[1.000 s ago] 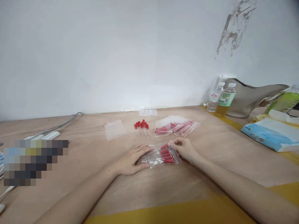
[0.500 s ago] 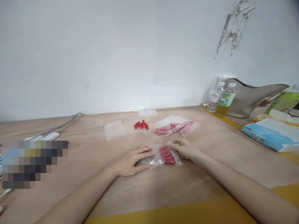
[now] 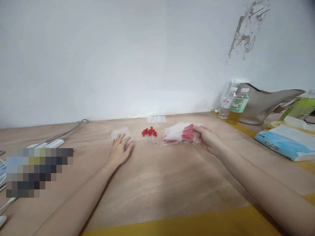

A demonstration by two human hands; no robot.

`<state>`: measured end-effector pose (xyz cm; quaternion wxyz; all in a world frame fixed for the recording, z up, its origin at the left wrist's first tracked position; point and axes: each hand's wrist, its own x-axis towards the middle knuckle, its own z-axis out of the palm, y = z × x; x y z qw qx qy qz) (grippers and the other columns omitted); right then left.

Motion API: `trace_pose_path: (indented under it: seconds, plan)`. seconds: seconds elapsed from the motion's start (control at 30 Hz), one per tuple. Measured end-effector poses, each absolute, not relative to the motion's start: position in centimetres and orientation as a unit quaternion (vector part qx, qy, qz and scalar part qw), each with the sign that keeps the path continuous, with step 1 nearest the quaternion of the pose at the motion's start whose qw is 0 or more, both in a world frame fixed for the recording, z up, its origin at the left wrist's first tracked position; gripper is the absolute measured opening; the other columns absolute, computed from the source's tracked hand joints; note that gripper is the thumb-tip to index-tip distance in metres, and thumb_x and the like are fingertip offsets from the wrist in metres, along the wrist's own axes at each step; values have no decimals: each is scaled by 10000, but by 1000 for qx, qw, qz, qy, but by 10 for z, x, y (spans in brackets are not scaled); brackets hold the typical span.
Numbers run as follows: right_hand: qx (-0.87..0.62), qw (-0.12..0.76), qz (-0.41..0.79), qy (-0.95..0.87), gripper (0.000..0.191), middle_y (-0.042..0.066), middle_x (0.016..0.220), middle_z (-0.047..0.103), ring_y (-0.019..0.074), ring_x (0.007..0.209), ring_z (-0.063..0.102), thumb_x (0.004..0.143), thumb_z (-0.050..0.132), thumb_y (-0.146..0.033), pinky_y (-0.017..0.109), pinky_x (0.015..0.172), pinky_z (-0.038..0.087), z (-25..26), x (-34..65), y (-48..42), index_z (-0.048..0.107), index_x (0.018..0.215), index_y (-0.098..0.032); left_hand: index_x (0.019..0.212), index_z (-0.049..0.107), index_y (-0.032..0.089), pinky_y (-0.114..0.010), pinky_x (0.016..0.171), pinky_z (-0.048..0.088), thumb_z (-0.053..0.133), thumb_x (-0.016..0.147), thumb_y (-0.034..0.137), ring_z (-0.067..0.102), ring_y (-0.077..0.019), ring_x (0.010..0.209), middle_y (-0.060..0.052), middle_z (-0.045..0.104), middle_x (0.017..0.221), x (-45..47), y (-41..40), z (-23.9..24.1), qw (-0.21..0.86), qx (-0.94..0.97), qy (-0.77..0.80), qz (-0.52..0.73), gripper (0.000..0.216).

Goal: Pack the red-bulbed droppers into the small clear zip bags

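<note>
My right hand [image 3: 208, 139] grips a filled clear bag of red-capped droppers [image 3: 189, 132] over the pile of filled bags [image 3: 173, 135] at the back of the wooden table [image 3: 172, 180]. My left hand [image 3: 120, 149] lies flat with its fingers spread on the stack of empty clear zip bags [image 3: 117, 132]. Between the two hands lies a loose bunch of red-capped droppers [image 3: 150, 135].
Another clear bag [image 3: 156, 118] lies by the wall. Two drink bottles [image 3: 233, 104], a beige bag [image 3: 263, 103] and a blue tissue pack [image 3: 283, 142] stand at the right. A grey cable [image 3: 66, 131] and a white power strip [image 3: 49, 144] lie at the left.
My right hand has carried the filled bag from the table's middle back to the pile of filled bags. My left hand has left that bag and moved onto the empty zip bags.
</note>
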<state>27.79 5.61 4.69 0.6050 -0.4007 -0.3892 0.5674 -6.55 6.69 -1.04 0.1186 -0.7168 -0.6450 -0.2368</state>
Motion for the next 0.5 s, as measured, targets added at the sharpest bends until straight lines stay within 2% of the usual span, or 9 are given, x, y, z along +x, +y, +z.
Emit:
trace_pose_path:
  seconds: [0.1, 0.2, 0.4, 0.5]
  plan:
    - [-404, 643, 538, -366, 84, 7, 601, 582, 97, 550, 569, 739, 500, -136, 205, 522, 494, 48, 246, 78, 499, 658, -160, 1262, 432, 192, -431, 1039, 141, 371, 851, 396, 143, -254, 1302, -90, 269, 1392, -87, 80, -11, 98, -678, -706, -180, 464]
    - [-480, 633, 464, -392, 127, -13, 611, 551, 95, 566, 561, 727, 488, -151, 219, 545, 486, 30, 209, 92, 416, 628, -183, 1312, 357, 159, -452, 1012, 197, 354, 851, 407, 180, -284, 1289, -133, 273, 1384, -96, 86, -14, 59, -664, -730, -149, 523]
    - [-582, 547, 297, -524, 151, -27, 553, 491, 145, 617, 520, 629, 527, -175, 268, 611, 415, -15, 202, 104, 394, 560, -193, 1212, 495, 142, -418, 1002, 247, 333, 846, 367, 339, -265, 1226, -114, 412, 1309, -96, 90, -16, 35, -670, -725, -154, 458]
    - [-621, 483, 180, -590, 88, -13, 614, 509, 152, 630, 504, 647, 507, -217, 275, 631, 388, -20, 215, 104, 424, 637, -189, 1117, 579, 153, -368, 996, 287, 344, 836, 315, 399, -242, 1190, -87, 490, 1248, -97, 90, -15, 27, -671, -718, -183, 400]
